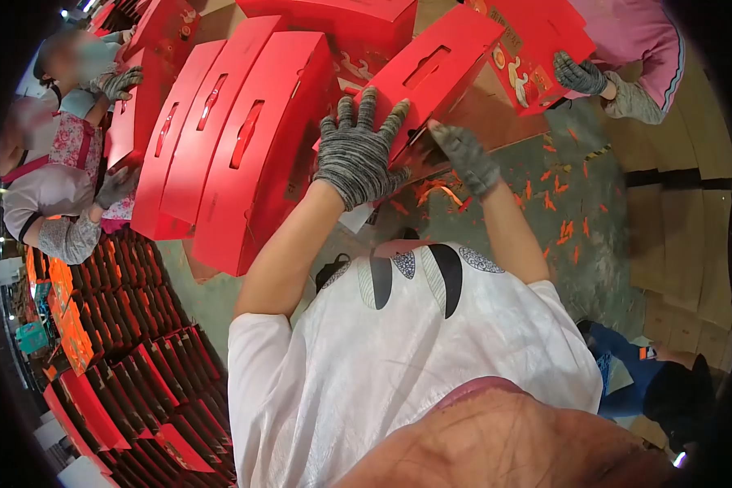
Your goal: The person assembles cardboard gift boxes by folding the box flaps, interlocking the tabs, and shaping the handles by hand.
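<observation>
On our far left, a co-worker in a pink floral apron stood beside other red boxes, with rows of red and dark cardboard pieces below. Next came three long red cardboard boxes with handle slots, side by side and tilted.

Our left hand in a striped grey knitted glove lay on a long red cardboard box with a cut-out handle slot, fingers apart and flat against it. That box sat by the near edge of a brown cardboard-like surface, left of its near right corner, slotted face up.

Our right hand in a grey glove was at the box's near right side, fingers close together; we could not tell whether they gripped the edge.

We judged that the left palm did best pressing lightly and evenly, clear of the slot, lest the board dent or slide, while the right fingers worked gently along the edge.

Farther right, a co-worker's gloved hand touched a printed red box, and orange scraps littered the floor.
</observation>
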`<state>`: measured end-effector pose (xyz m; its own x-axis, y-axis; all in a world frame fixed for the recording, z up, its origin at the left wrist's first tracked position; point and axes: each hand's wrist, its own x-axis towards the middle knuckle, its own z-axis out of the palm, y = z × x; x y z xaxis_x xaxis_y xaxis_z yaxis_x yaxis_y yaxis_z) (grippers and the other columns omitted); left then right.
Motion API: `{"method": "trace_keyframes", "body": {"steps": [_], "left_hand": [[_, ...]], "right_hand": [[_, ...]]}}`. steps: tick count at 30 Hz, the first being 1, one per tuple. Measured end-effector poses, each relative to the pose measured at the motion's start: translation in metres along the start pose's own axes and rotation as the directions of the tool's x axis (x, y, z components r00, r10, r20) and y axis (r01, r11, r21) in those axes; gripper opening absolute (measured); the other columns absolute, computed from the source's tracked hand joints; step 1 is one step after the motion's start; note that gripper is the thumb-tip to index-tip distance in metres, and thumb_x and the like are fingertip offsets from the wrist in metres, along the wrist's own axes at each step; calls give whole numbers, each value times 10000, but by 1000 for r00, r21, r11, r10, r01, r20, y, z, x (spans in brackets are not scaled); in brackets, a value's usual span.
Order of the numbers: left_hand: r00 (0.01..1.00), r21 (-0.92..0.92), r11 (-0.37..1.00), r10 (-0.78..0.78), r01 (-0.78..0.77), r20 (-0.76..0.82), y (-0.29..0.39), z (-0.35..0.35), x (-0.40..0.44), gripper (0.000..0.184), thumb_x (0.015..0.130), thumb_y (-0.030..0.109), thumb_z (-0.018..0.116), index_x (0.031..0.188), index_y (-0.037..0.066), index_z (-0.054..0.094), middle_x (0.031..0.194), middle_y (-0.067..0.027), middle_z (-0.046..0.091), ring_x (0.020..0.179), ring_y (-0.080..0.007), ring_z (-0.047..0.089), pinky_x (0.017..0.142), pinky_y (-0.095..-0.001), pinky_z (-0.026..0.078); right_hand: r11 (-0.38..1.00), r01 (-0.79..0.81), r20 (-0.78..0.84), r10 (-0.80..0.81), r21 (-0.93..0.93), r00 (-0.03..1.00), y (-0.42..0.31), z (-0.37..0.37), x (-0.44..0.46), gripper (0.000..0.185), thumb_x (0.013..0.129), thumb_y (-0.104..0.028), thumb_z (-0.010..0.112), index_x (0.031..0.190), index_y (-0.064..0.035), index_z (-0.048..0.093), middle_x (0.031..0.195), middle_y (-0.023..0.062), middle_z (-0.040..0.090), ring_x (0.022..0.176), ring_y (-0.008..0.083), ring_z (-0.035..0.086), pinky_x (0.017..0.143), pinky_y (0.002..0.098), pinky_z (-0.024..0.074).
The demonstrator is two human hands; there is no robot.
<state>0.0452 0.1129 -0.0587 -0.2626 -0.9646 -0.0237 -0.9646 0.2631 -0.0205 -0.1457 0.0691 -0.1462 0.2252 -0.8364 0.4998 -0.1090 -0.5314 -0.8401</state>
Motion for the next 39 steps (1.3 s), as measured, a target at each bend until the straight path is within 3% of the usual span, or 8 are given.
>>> {"method": "trace_keyframes", "body": {"steps": [3,6,13,15,18,21,37,39], "left_hand": [[999,-1,1000,3,-3,-52,-4,4,4,900,719,562,620,1457,288,184,1472,-213,196,1298,-454,264,993,-571,264],[999,-11,1000,-5,4,-36,-5,2,4,885,731,567,609,1455,261,203,1472,-209,206,1305,-447,256,1003,-580,251],[991,-18,1000,4,-7,-137,-5,8,3,826,738,556,594,1437,257,272,1448,-192,257,1262,-420,316,967,-534,309],[986,-24,1000,11,-15,-167,-8,12,3,780,750,538,588,1424,265,305,1439,-180,278,1254,-407,329,962,-523,319],[975,-62,998,2,-17,-220,-12,18,6,697,769,498,582,1396,283,364,1421,-153,315,1240,-376,350,954,-502,338],[970,-96,995,-34,11,-243,-9,17,7,649,771,471,591,1370,302,406,1407,-128,341,1235,-346,361,952,-488,348],[980,-90,994,-77,61,-185,6,8,7,688,688,487,662,1309,254,481,1370,-77,381,1222,-374,372,952,-515,331],[981,-86,994,-79,64,-176,5,8,11,696,691,492,655,1316,248,472,1372,-73,378,1224,-377,370,955,-517,328]], "right_hand": [[732,-681,461,606,-4,648,-18,-2,41,565,815,-539,604,762,22,650,621,105,644,607,191,649,584,300,522],[661,-744,417,705,-94,574,-15,7,52,653,749,-616,631,717,35,642,628,139,642,555,205,639,544,306,520],[711,-699,506,632,-76,587,-18,-1,45,516,831,-490,614,697,7,649,638,120,652,543,181,637,558,297,521],[1000,9,513,4,-23,858,-6,-3,33,452,860,-412,609,702,9,656,615,109,648,543,166,637,552,294,525],[693,-713,469,596,110,652,-16,2,33,419,902,-355,558,791,40,641,596,125,629,493,177,623,510,277,524],[665,-744,441,649,67,620,-30,2,35,401,899,-360,564,805,22,642,599,110,625,468,170,602,481,275,500],[726,-656,290,595,208,750,-36,16,20,292,881,-241,543,697,-22,598,548,55,552,468,126,541,454,281,454],[989,-147,187,148,-20,971,-29,18,16,303,892,-238,533,702,-11,597,566,62,562,495,135,559,487,277,475]]}}
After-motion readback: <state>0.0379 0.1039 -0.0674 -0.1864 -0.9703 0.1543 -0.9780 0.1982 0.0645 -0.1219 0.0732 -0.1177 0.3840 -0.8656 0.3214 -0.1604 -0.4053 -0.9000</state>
